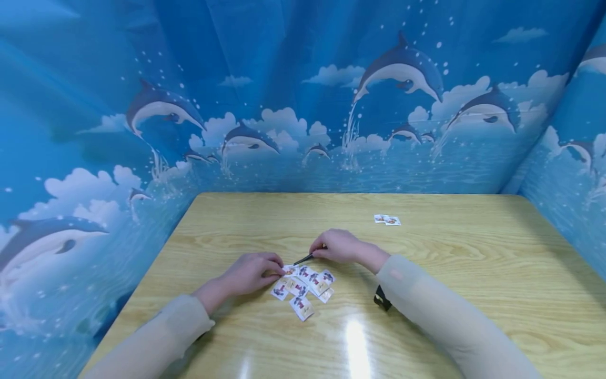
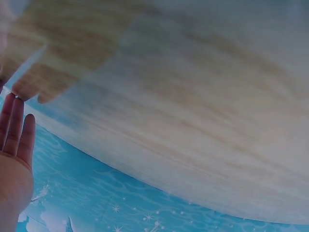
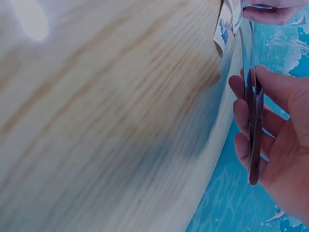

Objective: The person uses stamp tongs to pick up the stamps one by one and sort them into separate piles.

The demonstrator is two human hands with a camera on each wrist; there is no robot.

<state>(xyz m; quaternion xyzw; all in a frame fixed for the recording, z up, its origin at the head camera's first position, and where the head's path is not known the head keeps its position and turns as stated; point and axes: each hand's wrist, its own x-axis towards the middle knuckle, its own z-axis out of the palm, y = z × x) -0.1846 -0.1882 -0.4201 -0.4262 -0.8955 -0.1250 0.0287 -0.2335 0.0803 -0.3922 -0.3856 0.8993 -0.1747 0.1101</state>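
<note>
In the head view, a cluster of small white printed packets [image 1: 297,287] lies overlapping on the wooden table. My left hand [image 1: 253,272] is at the cluster's upper left, its fingertips touching the edge of one packet [image 1: 291,271]. Three nearly straight fingers [image 2: 15,128] of it show in the left wrist view; the thumb's contact is hidden. Dark metal tweezers [image 3: 255,121] are pinched between the thumb and fingers of my right hand [image 1: 338,246]. Their slightly parted tips point at the packet under my left hand; whether they touch it cannot be told.
Two more packets [image 1: 387,220] lie partly overlapped toward the table's back right. Beneath the right sleeve [image 1: 421,300] a black object [image 1: 381,298] is partly covered. A blue dolphin-print curtain [image 1: 303,105] stands behind the wooden table [image 1: 473,252] and along both sides.
</note>
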